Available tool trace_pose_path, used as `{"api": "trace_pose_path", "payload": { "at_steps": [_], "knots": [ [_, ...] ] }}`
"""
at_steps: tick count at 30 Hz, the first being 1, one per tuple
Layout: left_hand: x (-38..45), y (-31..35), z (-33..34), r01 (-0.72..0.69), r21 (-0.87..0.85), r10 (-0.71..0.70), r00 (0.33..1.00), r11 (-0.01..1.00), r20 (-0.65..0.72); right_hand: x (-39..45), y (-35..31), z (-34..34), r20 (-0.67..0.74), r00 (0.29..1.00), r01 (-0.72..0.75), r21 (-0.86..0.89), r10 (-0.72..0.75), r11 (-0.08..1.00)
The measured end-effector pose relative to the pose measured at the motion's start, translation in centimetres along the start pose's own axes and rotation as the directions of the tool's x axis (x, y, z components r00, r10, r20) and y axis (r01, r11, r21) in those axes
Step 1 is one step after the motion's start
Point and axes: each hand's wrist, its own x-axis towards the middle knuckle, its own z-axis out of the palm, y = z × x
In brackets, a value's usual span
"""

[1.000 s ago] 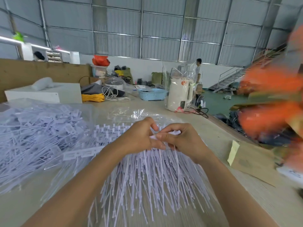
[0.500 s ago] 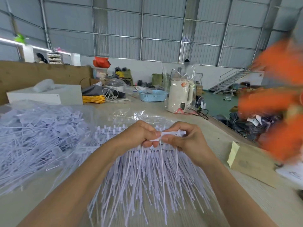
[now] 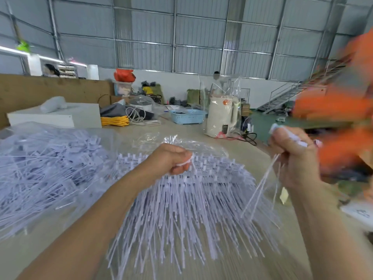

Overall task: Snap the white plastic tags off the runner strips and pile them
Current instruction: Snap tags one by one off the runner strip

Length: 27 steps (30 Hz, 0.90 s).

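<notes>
A small bunch of white tags (image 3: 260,190) has just come free — half a second ago both hands met over the fanned runner strips (image 3: 181,199) on the table (image 3: 252,154); now the right hand (image 3: 292,158) has swung out right, fist closed round the tag heads, tails dangling. The left hand (image 3: 173,160) stays curled round a bit of white runner above the fan. The snap looks done; the loose heap (image 3: 40,168) lies left — piling seems next.
</notes>
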Motion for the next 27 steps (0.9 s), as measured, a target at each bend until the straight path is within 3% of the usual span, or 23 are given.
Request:
{"api": "trace_pose_path", "payload": {
  "at_steps": [3,6,7,9,10,12,13,14,18,22,25,27],
  "knots": [
    [0.4,-1.0,0.8,-0.028,0.152,0.030,1.000,0.988,-0.009,0.3,-1.4,-0.7,0.081,0.997,-0.015,0.216,-0.003,0.976],
    [0.7,-2.3,1.5,-0.018,0.467,0.030,0.999,0.884,-0.018,0.1,-1.0,0.0,0.182,0.978,-0.187,0.528,0.105,0.829],
    [0.9,-2.7,1.7,-0.013,0.560,0.027,1.000,0.829,-0.016,-0.2,-0.6,0.6,0.206,0.969,-0.229,0.519,0.139,0.824],
    [0.9,-2.5,2.4,-0.014,0.690,0.066,0.997,0.724,-0.049,-0.6,0.4,1.9,0.205,0.958,-0.260,0.344,0.198,0.902],
    [0.7,-1.8,2.9,-0.030,0.664,0.099,0.993,0.747,-0.067,-0.9,0.9,2.5,0.197,0.956,-0.264,0.252,0.218,0.931],
    [0.0,0.5,4.5,-0.052,0.312,0.092,0.989,0.949,-0.112,-1.3,1.7,3.5,0.143,0.961,-0.259,0.168,0.236,0.951],
    [-0.4,1.5,5.3,-0.045,0.115,0.059,0.991,0.992,-0.123,-1.5,1.9,3.9,0.113,0.967,-0.245,0.152,0.230,0.957],
    [-0.7,2.3,6.0,-0.045,0.028,0.048,0.993,0.999,-0.108,-1.7,2.2,4.2,0.090,0.971,-0.233,0.138,0.222,0.963],
    [-1.6,2.8,9.1,-0.088,0.122,0.076,0.993,0.989,0.095,-2.6,2.6,5.5,-0.052,0.969,-0.239,0.063,0.242,0.969],
    [-1.9,2.6,10.3,0.002,-0.025,-0.001,0.999,1.000,0.049,-2.5,2.1,6.8,-0.179,0.968,-0.184,-0.035,0.175,0.982],
    [-2.0,3.2,10.1,-0.166,0.073,0.169,0.985,0.983,-0.036,-2.0,0.8,8.2,-0.179,0.984,-0.027,-0.196,-0.009,0.980],
    [-2.5,4.1,9.8,-0.275,0.058,0.280,0.955,0.960,-0.095,-1.6,-0.5,9.5,-0.119,0.966,0.175,-0.349,-0.229,0.920]
  ]
}}
